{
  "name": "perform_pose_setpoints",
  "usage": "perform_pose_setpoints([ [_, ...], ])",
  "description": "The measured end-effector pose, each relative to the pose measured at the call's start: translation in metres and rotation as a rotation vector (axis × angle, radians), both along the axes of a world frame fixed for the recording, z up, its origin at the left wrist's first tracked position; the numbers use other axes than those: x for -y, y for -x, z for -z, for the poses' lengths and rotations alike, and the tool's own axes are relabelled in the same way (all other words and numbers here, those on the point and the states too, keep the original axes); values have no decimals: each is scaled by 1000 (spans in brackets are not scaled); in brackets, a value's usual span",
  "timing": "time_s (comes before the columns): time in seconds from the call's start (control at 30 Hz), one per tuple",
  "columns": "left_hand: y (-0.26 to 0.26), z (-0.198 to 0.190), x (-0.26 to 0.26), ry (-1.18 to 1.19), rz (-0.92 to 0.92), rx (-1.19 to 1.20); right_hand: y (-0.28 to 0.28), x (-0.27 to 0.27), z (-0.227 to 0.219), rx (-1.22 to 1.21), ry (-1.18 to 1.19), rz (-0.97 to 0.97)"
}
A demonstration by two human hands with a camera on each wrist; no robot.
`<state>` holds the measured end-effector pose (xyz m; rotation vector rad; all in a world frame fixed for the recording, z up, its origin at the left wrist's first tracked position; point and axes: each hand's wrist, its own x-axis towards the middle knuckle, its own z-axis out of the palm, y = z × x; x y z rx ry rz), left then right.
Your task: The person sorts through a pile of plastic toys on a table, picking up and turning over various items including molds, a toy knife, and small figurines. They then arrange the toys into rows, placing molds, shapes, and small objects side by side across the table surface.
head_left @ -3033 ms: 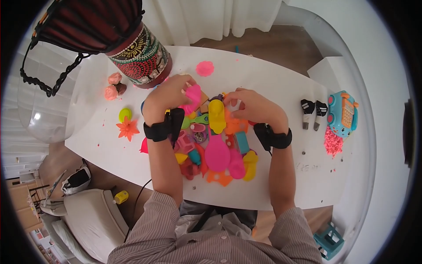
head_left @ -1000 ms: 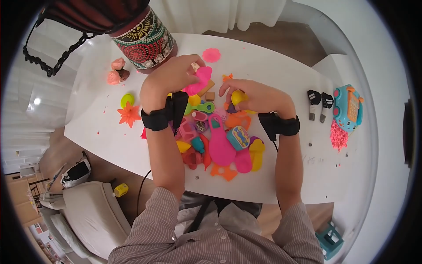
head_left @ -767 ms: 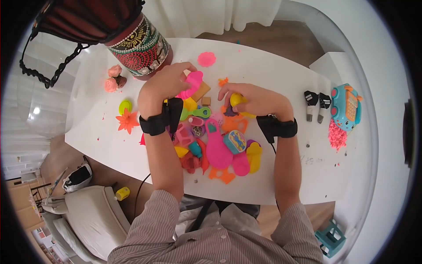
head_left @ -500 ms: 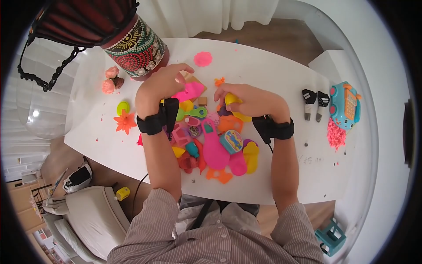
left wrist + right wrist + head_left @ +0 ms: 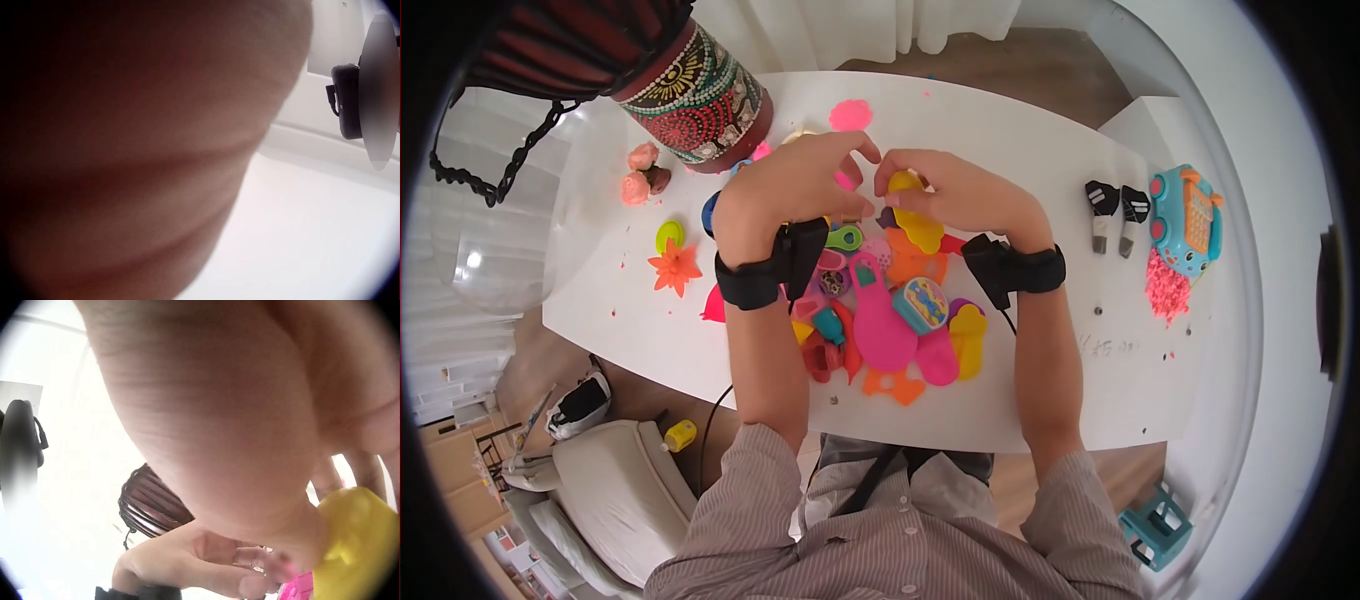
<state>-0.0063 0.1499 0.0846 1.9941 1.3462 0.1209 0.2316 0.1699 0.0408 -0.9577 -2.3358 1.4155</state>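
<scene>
The person's right hand [image 5: 972,195] grips a yellow toy [image 5: 919,230] between thumb and curled fingers, over the far side of the toy pile on the white worktop [image 5: 1050,390]. The left hand [image 5: 792,182] is partly open beside it, thumb and forefinger apart around a pink toy [image 5: 847,179]; whether they touch it, I can't tell. A pink paddle [image 5: 885,332] lies nearer the person.

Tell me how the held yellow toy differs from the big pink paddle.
The yellow toy is gripped in the right hand; the pink paddle lies unheld. The yellow toy's outline is wavy; the pink paddle has a rounded body and looped handle. Both are brightly coloured.
</scene>
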Motion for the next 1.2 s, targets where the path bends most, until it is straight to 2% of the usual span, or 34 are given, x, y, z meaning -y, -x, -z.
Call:
perform_pose_setpoints([
  [0.07,-1,-2,-1,37,-18,24,-1,-1,-1,-139,-1,16],
  [0.17,-5,-7,-3,146,-1,-1,-2,1,-10,-165,114,46],
  [0.3,-9,1,-4,114,20,48,-1,3,-17,-173,207,58],
  [0.37,-12,-4,-3,170,-53,47,0,3,-20,-192,305,58],
  [0.5,-2,7,-8,137,-19,74,1,4,-18,-239,311,65],
  [0.6,1,0,-2,97,-18,16,-2,2,-17,-202,322,56],
  [0.67,2,0,-2,75,-135,-42,-6,-2,-6,-118,48,58],
  [0.77,9,7,-9,82,-96,1,-9,-4,2,-64,109,62],
  [0.87,15,10,-9,56,-83,32,-6,-3,-2,21,61,6],
  [1.0,22,8,-5,-38,-56,53,-4,-4,3,-6,86,-14],
  [1.07,24,7,-5,-55,-66,60,-2,-1,-4,18,228,32],
  [1.2,24,5,-3,-42,-85,60,-2,-2,3,30,173,-29],
])
